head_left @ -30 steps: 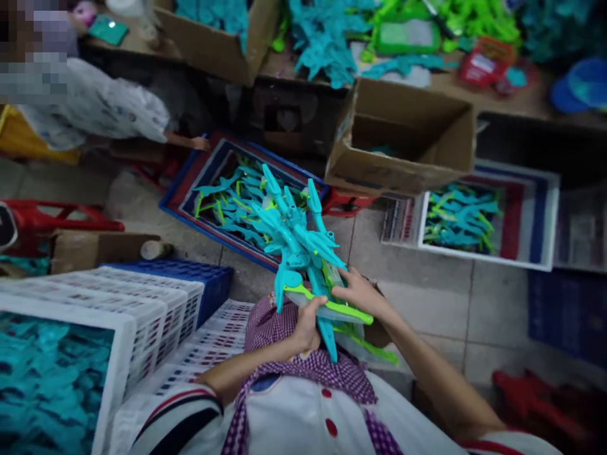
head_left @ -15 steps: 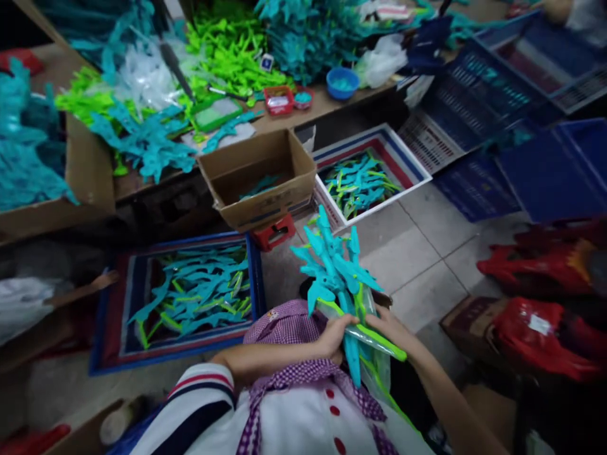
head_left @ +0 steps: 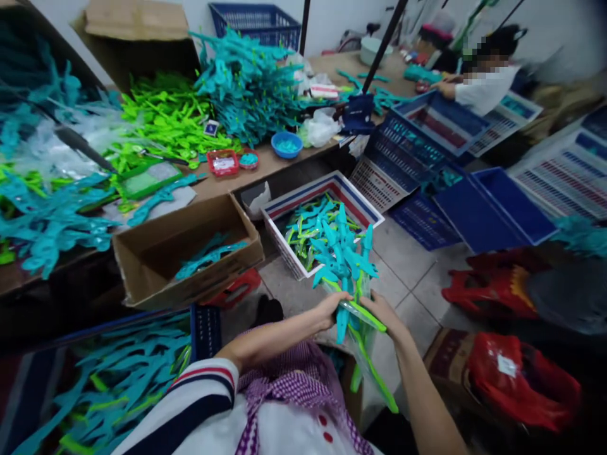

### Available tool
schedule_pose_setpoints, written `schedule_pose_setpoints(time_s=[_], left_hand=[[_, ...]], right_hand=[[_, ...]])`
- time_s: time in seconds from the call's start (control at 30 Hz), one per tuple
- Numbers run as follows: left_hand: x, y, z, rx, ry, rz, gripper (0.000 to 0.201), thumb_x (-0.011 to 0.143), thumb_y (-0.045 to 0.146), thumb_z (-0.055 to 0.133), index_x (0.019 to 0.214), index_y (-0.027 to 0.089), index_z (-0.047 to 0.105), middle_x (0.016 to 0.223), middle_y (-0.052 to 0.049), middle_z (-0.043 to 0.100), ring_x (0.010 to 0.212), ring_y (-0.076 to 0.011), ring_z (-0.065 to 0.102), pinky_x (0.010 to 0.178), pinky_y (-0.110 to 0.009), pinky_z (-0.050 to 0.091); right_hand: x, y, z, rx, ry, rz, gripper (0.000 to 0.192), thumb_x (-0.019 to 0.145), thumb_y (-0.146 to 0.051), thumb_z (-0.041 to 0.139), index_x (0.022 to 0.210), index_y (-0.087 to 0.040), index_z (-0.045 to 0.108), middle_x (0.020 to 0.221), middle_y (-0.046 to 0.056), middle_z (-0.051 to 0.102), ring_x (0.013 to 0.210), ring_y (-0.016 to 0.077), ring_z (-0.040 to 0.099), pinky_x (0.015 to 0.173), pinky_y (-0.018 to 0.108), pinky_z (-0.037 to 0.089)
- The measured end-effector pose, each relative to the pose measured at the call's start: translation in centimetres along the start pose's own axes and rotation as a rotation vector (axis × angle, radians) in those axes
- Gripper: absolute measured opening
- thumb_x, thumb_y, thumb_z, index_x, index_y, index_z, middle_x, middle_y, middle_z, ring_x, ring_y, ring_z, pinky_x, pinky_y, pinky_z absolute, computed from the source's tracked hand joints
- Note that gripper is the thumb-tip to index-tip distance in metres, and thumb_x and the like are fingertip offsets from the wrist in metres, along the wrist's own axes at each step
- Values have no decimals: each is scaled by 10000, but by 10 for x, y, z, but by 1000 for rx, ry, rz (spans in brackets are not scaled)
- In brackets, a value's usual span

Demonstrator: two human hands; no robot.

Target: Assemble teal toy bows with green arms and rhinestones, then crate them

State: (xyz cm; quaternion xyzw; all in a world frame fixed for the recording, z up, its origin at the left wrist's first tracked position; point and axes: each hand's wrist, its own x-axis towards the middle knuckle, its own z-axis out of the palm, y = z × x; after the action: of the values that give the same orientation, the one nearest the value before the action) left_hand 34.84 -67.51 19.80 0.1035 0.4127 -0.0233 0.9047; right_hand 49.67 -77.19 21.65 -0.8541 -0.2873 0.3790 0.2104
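My left hand (head_left: 332, 308) and my right hand (head_left: 382, 312) grip a bundle of teal and lime-green plastic pieces (head_left: 345, 258) in front of my apron. The teal pieces fan out at the top. Green ends stick out below, some inside clear plastic sleeves. The left fingers close round the left side of the bundle, and the right fingers press on its right side. Just beyond stands a white basket (head_left: 355, 199) with similar teal and green pieces inside. An open cardboard box (head_left: 194, 284) with a few teal pieces is to its left.
A workbench (head_left: 263, 167) carries heaps of green pieces (head_left: 164, 120) and teal pieces (head_left: 251, 88). At lower left is a blue crate (head_left: 205, 332) of pieces. Blue crates (head_left: 493, 208), red stools (head_left: 484, 291) and a red bag (head_left: 516, 379) stand right. A co-worker (head_left: 488, 91) sits at the back right.
The view has swung right and up, bringing the co-worker and more crates into sight. My hands and the bundle now overlap the white basket's near edge in the picture. The grip looks the same.
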Motion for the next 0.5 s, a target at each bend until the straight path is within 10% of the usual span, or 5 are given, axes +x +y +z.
schedule_pose_setpoints(time_s=[0.5], left_hand=[[305,343,-17,178,-30,-103,144,844,155,562,888,74,674,748,-87,722,773,-268,713,767,-391,569]], right_hand=[[430,-73,9,7,39,310,660,785,-544,599,1297,-131,648,1298,184,669,1332,357,536,1117,498,381]])
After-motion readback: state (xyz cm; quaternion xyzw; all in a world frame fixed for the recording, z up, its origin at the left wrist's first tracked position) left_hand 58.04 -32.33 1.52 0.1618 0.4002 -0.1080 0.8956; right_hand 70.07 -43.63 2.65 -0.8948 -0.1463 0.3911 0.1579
